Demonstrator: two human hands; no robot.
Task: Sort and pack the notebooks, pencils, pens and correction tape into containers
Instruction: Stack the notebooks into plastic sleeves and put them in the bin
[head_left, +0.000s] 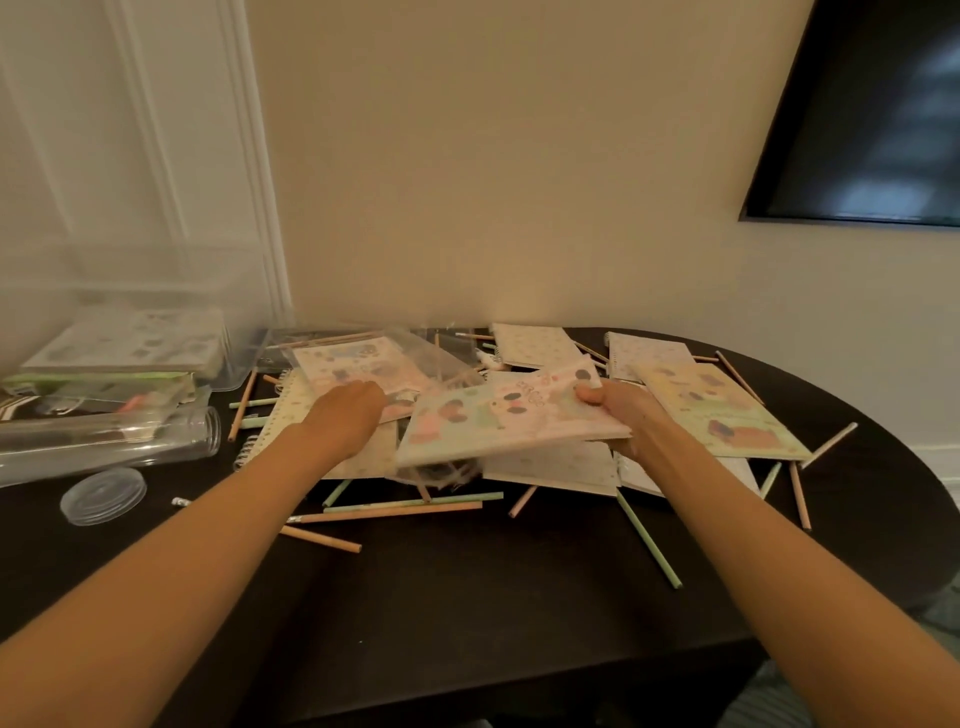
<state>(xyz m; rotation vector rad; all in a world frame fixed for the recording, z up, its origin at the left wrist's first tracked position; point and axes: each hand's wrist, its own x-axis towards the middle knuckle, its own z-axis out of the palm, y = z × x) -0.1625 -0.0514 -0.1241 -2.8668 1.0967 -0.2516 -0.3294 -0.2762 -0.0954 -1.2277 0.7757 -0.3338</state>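
Note:
Pastel spiral notebooks lie heaped on a dark table (467, 582). My right hand (618, 410) grips the right edge of one pink and green notebook (498, 421) and holds it tilted above the heap, thumb on top. My left hand (348, 415) reaches onto another notebook (353, 364) at the heap's left side; the blur hides whether its fingers grip it. A yellow notebook (717, 405) lies to the right. Loose pencils (395, 512) in wood and pale green are scattered around the pile.
A clear plastic bin (119, 338) with notebooks inside stands at the back left. A clear tube container (109, 439) lies on its side in front of it, its round lid (103, 496) beside it. A dark screen (872, 119) hangs on the wall.

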